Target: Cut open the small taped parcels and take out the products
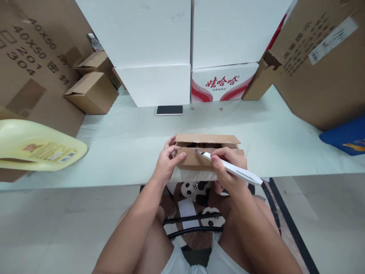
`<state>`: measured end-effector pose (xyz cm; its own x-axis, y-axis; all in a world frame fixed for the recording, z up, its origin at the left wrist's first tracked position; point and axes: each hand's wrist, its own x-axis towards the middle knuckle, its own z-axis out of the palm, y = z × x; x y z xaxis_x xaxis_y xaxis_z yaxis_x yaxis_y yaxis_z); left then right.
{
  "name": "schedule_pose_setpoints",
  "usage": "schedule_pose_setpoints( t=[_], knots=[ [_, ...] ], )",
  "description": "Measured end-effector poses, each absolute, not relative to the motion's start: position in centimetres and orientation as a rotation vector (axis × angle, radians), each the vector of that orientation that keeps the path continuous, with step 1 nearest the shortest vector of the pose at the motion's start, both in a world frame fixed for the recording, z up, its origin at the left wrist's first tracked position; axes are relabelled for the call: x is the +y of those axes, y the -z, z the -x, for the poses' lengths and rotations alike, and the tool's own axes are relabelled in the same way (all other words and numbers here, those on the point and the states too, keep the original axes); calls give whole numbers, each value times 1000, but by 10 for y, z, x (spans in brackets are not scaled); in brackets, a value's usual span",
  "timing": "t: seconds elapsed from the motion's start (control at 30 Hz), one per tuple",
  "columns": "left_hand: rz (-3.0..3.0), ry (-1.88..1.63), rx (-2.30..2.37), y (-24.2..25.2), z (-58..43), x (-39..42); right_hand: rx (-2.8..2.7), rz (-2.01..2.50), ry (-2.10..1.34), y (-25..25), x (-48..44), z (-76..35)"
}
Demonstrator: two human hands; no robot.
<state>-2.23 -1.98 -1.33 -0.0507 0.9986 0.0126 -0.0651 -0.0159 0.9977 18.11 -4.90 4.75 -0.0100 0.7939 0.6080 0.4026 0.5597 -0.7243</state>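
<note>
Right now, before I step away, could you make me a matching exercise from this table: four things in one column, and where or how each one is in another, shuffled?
Things
1. Slim white tool with a grey tip
2. Small brown cardboard box with parted top flaps
3. Flat rectangular phone with a dark screen
4. Pale yellow plastic jug

Places and states
A. Flat on the table, close to the white boxes
B. On the person's far left
C. Held in the right grip
D. Held at one end by the left grip

Right pairs: 1-C, 2-D, 3-A, 4-B
</note>
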Motion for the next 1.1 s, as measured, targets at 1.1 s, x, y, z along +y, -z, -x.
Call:
schedule_pose_setpoints(
  t=[1.1],
  knots=[
    [-2005,-1223,1318,16,28,-19,-1402,1078,-495,18,-17,-258]
  ],
)
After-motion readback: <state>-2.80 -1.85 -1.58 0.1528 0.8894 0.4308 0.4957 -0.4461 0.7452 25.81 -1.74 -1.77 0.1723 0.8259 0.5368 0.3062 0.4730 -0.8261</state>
